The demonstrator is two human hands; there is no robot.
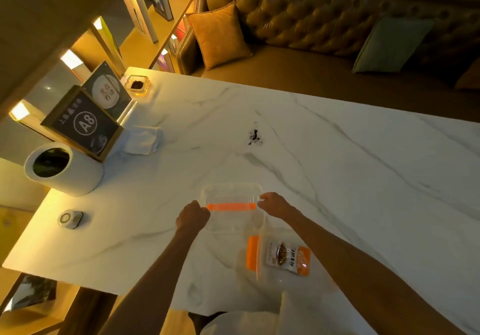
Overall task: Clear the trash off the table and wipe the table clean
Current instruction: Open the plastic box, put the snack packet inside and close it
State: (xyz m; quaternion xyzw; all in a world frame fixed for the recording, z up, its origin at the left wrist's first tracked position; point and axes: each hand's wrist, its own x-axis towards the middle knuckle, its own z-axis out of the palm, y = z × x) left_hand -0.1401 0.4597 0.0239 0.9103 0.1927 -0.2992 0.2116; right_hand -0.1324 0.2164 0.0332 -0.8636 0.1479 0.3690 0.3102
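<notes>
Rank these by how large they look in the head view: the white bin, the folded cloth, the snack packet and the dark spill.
1. White bin, clearly largest.
2. Snack packet and folded cloth: they look alike, and the packet is nearer the camera, so I do not rank them.
3. Dark spill, smallest.

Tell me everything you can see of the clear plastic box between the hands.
The clear plastic box is a shallow, see-through rectangular container with rounded corners. An orange strip runs across it. It sits on the white marble table, near the front edge. The left hand grips its left side and the right hand pinches its right side. It looks empty. Just nearer lies a second clear piece with an orange strip, beside a snack packet.
</notes>
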